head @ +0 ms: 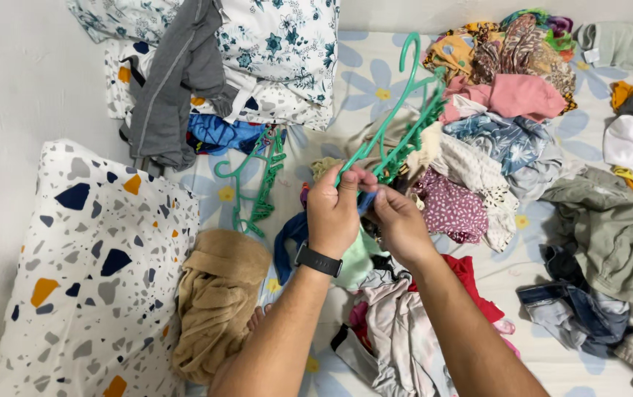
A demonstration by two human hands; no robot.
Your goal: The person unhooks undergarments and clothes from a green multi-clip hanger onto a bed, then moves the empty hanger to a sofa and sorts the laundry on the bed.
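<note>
While two green hangers (257, 180) lie aside, both hands' fingers (353, 180) pinch one green hanger (397, 125).

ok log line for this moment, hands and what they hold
left hand: grips green hanger | right hand: pinching same hanger's end | under: clothes pile

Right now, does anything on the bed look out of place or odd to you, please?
Mostly loose clothes heaped unfolded across the bed. The left hand and right hand pinch a green hanger with nothing hung on it, tilted. A second green hanger lies loose near the pillows. Nothing looks damaged.
</note>
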